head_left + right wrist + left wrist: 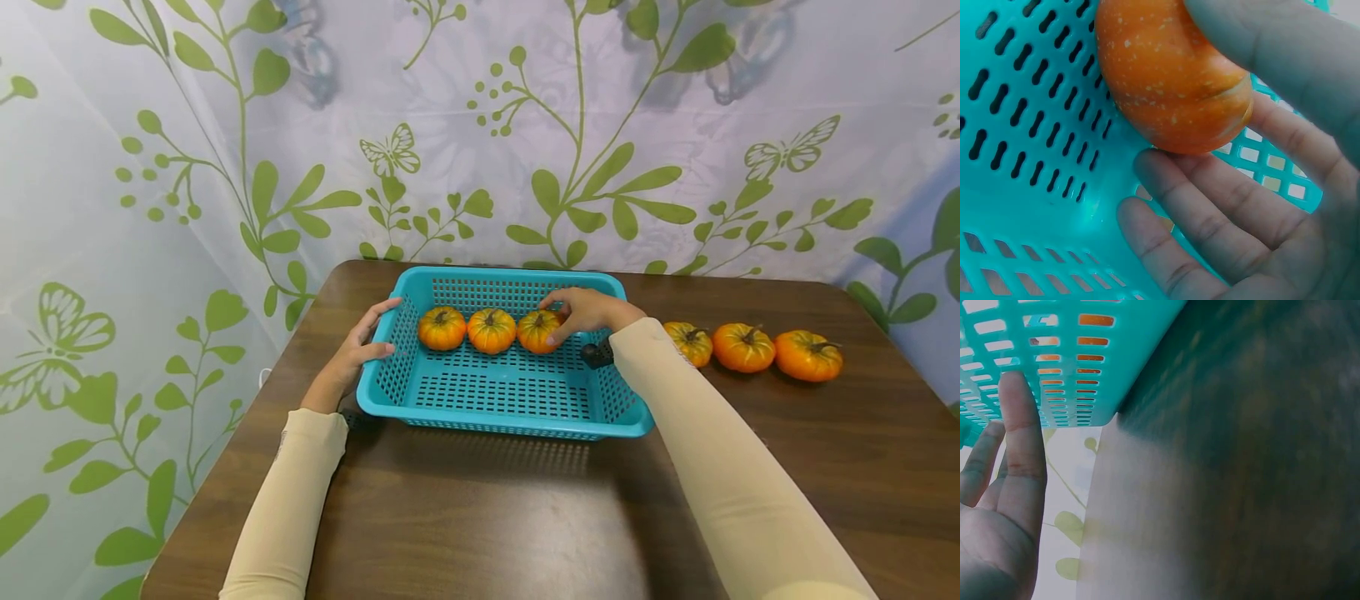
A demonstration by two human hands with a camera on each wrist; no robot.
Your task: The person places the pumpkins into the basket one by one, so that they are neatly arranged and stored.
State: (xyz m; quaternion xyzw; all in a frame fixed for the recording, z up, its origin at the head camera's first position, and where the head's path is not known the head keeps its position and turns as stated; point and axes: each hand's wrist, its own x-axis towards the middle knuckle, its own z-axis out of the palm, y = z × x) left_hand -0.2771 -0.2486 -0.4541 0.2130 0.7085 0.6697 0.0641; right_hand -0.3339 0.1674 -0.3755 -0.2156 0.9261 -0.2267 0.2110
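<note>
Noted: right hand point(588, 310) gripping 1 pumpkin point(536, 332) inside basket point(487, 421); left hand point(356, 352), fingers extended, against basket's side. I'd seat pumpkin before releasing.

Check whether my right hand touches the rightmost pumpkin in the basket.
Touching: the right wrist view shows your right hand gripping the pumpkin, thumb against it.

Curtained-off corner of unclear room type: leaf-print curtain point(450, 100), brown table point(480, 508).

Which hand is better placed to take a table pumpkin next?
Probably the right hand, after releasing its held pumpkin: the table pumpkins lie on its side; the left hand is across the basket.
</note>
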